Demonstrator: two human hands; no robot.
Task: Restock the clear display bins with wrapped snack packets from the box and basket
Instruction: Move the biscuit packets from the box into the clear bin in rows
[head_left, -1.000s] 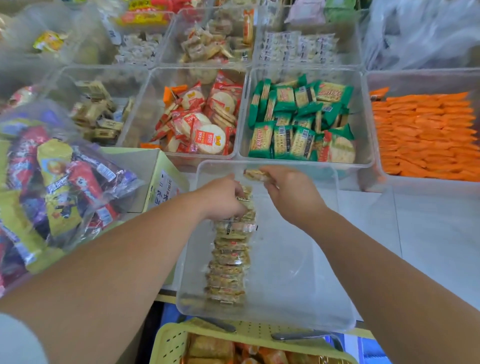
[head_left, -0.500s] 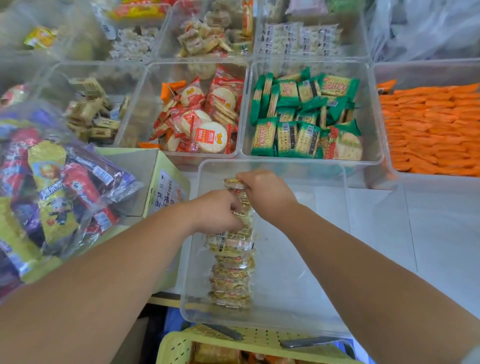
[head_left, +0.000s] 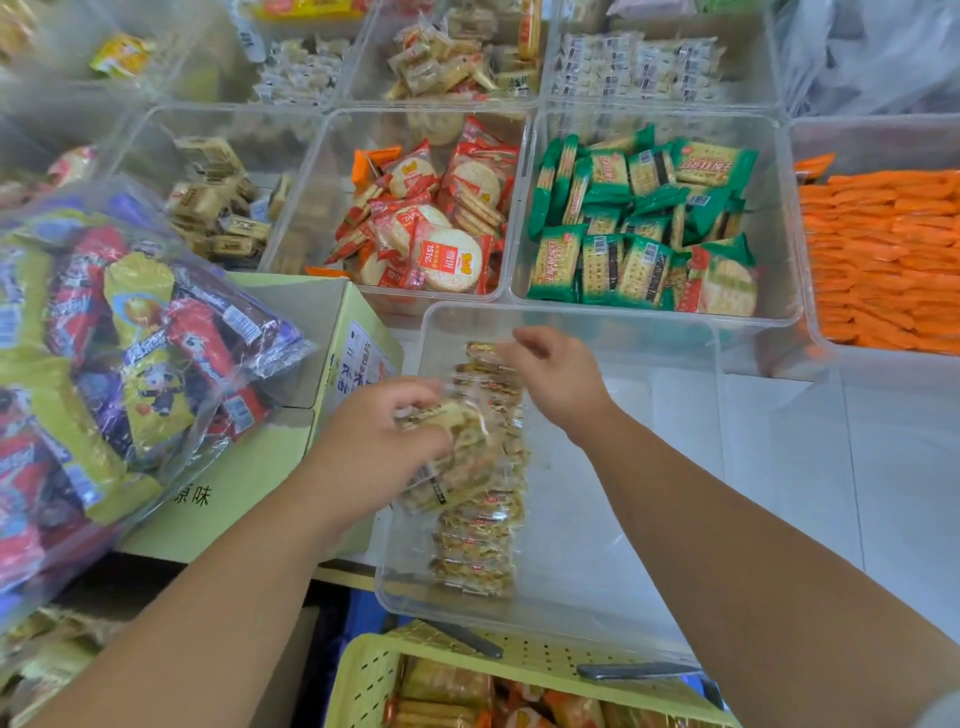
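Note:
A clear display bin (head_left: 649, 519) lies in front of me with a row of clear-wrapped golden snack packets (head_left: 475, 551) standing along its left side. My left hand (head_left: 379, 447) grips a small stack of these packets (head_left: 452, 457) over the row's middle. My right hand (head_left: 556, 374) rests its fingertips on the far end of the row, fingers curled and holding nothing that I can see. A yellow-green basket (head_left: 374, 670) with more packets is at the bottom edge. A pale green cardboard box (head_left: 291, 415) stands to the left.
Clear bins behind hold red round crackers (head_left: 436, 218), green cracker packs (head_left: 644, 218), orange packets (head_left: 883, 260) and beige packets (head_left: 218, 208). A large clear bag of colourful snacks (head_left: 104, 364) lies on the box at left. White counter shows at right.
My left hand has lifted and tilted a small stack of packets out of the row. My right hand has shifted right along the row's far end. The view has moved slightly closer.

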